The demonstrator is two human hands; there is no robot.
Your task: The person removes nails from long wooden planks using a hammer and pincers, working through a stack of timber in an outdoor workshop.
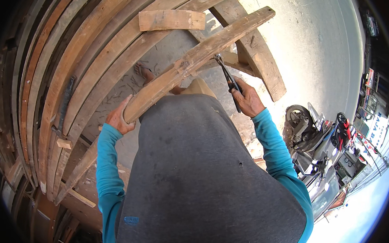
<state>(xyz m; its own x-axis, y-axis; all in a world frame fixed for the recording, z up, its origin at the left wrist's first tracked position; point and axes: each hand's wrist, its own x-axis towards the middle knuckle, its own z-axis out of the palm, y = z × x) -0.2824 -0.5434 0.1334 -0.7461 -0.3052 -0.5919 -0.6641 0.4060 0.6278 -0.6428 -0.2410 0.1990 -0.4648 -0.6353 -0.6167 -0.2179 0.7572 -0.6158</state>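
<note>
My left hand [120, 116] grips the near end of a long wooden plank [198, 58] that runs up and to the right across the view. In my right hand [247, 99] is a pair of black-handled pliers [228, 78]. Its jaws touch the plank's right edge about halfway along, at what may be a nail, though that is too small to tell. The plank's far end lies over a shorter thick board [255, 50]. Both my sleeves are teal. My grey shirt fills the lower middle, and my sandalled foot [143, 71] shows on the ground under the plank.
Several long wooden planks [73, 80] lie stacked side by side on the left, with a short board [171, 20] across their tops. A parked motorcycle [317, 132] stands at the right on the pale concrete ground [312, 48]. Small wood offcuts lie by the stack.
</note>
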